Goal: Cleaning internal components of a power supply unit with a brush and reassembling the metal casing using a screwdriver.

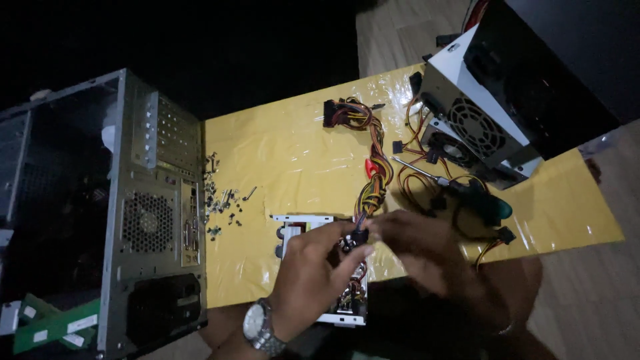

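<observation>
Closest to me, my left hand [313, 270], with a metal wristwatch [259, 327] on its wrist, rises from the bottom edge, and its fingers pinch a small black connector [359, 237] at the end of a bundle of coloured wires [373, 180]. My right hand [417, 250] meets it from the right, fingertips closed on the same plug or just beside it; motion blur keeps me from telling which. Both hands are about equally near, the left with the clearer grip. The connector sits between them, over a silver metal drive unit [303, 223] lying flat on the table [280, 147], which is covered in glossy yellow film.

From the plug, the wire bundle runs up and away from me, its long axis nearly straight ahead, then fans out into red, yellow and black leads with blocky plastic plugs. To the right, past the loops of cable, a screwdriver [453, 183] with a green handle lies aslant, and behind it stand two grey sheet-metal power supplies [473, 120] with round fan grilles. Left of the hands, small dark screws [223, 200] are scattered beside an open steel computer case [150, 213], perforated and dull.
</observation>
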